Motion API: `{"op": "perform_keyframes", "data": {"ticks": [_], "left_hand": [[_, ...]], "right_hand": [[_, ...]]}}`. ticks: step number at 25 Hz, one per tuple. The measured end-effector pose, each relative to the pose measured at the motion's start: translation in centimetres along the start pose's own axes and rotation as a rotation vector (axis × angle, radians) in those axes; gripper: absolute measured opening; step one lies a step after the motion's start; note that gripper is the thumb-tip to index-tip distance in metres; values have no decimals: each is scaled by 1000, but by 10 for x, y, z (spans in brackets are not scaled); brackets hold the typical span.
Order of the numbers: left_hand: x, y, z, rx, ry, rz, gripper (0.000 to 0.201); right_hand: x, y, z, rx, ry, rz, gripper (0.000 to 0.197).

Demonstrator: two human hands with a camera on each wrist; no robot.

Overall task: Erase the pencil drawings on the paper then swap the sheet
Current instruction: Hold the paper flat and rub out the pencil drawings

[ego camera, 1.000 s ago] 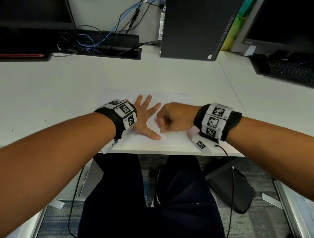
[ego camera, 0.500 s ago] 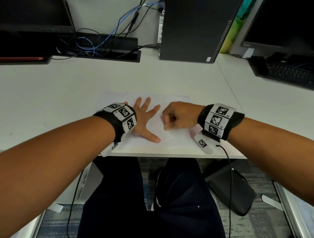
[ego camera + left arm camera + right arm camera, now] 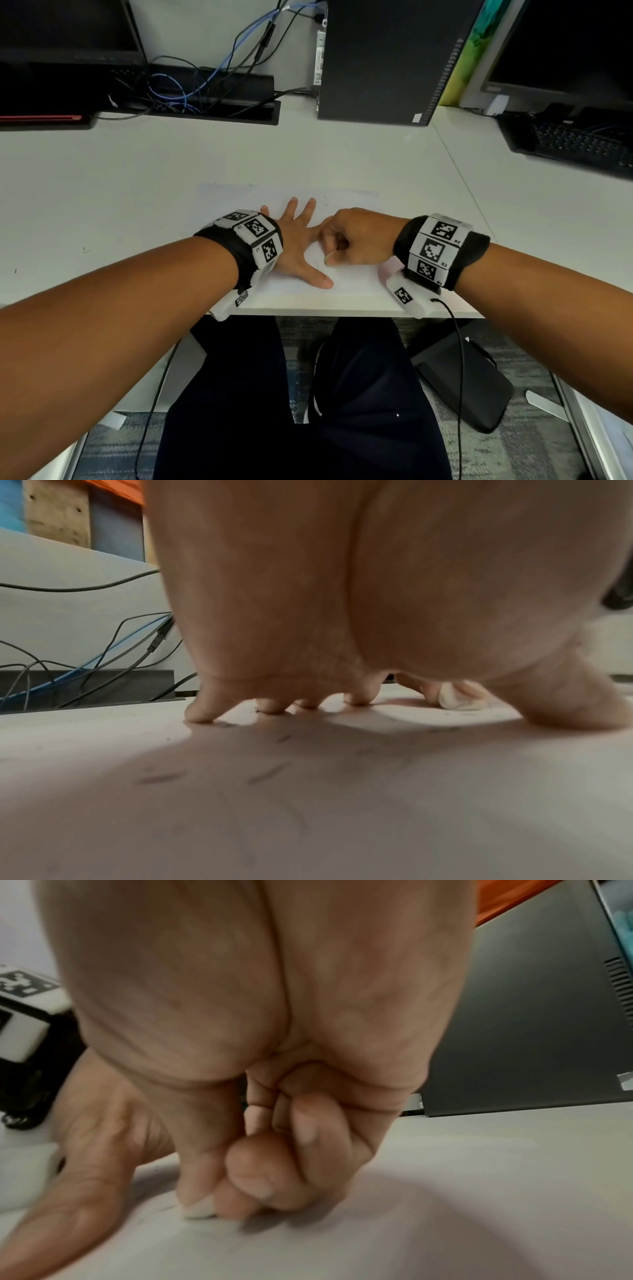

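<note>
A white sheet of paper [image 3: 349,202] lies near the desk's front edge, with faint pencil marks and eraser crumbs [image 3: 270,773] on it. My left hand [image 3: 298,243] lies flat on the sheet with fingers spread, pressing it down; its fingertips [image 3: 200,716] touch the paper. My right hand [image 3: 346,240] is curled round a small white eraser [image 3: 200,1210] and holds its tip against the paper, just right of my left thumb. The same eraser [image 3: 452,700] shows beyond my left palm.
A black computer tower [image 3: 387,58] stands at the back centre. A cable tray with blue and black wires [image 3: 212,92] sits at the back left beside a monitor [image 3: 65,51]. A keyboard [image 3: 579,144] lies far right. My legs are under the desk edge [image 3: 342,311].
My right hand with the eraser has shifted slightly back and forth over the paper beside the left thumb. The left hand has stayed flat on the sheet.
</note>
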State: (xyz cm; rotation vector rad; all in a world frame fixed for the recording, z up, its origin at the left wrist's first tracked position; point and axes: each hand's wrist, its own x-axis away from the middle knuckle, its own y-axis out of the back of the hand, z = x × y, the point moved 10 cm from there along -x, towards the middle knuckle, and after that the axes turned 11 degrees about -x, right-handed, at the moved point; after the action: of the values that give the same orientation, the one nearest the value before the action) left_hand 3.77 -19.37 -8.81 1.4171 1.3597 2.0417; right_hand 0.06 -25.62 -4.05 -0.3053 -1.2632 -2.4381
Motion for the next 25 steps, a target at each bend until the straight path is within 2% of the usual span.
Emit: {"op": "perform_keyframes", "data": {"ticks": [4, 8, 13, 17, 21, 25], "left_hand": [[0, -1, -2, -47, 18, 15, 127], [-1, -1, -2, -32, 14, 23, 125], [-2, -2, -1, -56, 36, 28, 128], [-2, -2, -1, -30, 29, 14, 126], [-1, -2, -2, -47, 38, 25, 129], [-2, -1, -1, -42, 36, 19, 128]], "right_hand": [[3, 31, -14, 51, -62, -115, 14], [6, -11, 6, 25, 26, 72, 20], [-1, 24, -12, 23, -33, -90, 21], [2, -8, 2, 30, 19, 38, 18], [-1, 28, -16, 16, -54, -112, 20], [7, 0, -3, 16, -5, 14, 16]]}}
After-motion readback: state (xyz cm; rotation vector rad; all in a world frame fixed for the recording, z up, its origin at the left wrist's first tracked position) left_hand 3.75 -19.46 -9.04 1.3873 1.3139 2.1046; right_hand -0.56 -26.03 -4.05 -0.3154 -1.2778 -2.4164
